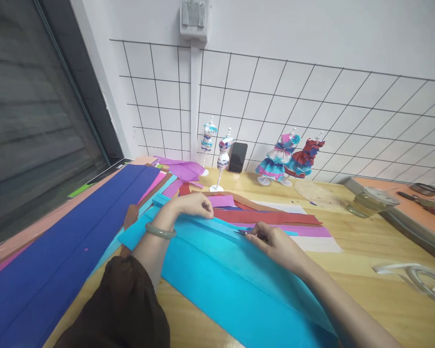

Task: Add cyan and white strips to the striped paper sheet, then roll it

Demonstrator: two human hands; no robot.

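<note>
Pinching blue paper (210, 285), my left hand (193, 205) lies ahead of the leftward-pointing scissors (241, 232) my right hand (273, 240) grips.

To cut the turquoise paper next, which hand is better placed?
Probably the right hand: it holds scissors at the turquoise paper; the left hand seems to pinch its far edge.

Left forearm (148, 261) angles up from lower left; left wrist (172, 211) bent rightward, left hand (195, 205) back up, fingers curled into a pinch. Right forearm (337, 290) bare, slanting in from lower right; right hand (271, 239) points left, fingers bent. Hands apart.
</note>
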